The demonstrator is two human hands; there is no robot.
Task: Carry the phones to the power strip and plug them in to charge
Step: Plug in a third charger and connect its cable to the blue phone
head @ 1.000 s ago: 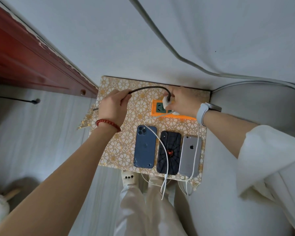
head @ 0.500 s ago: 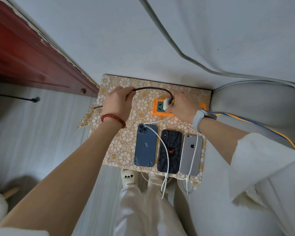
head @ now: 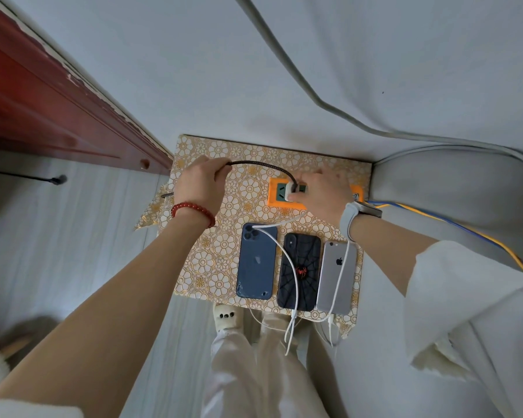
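Three phones lie face down side by side on a small table with a gold flower-pattern cover (head: 221, 248): a blue phone (head: 255, 267), a black phone with a spider-web case (head: 304, 263) and a silver phone (head: 334, 285). White cables (head: 293, 267) run over them and hang off the near edge. An orange power strip (head: 274, 194) lies behind the phones. My right hand (head: 322, 196) grips a white charger plug (head: 290, 194) on the strip. My left hand (head: 201, 185) holds the black braided cable (head: 263, 165) that arcs to the plug.
A red-brown wooden door frame (head: 58, 110) stands at the left. A grey padded seat (head: 453, 188) sits right of the table, with blue and yellow wires (head: 465, 233) over it. My legs and a slipper (head: 225, 316) are below the table's near edge.
My right hand has moved the white plug down onto the strip's socket and the wrist has shifted right. The left hand keeps its grip on the black cable.
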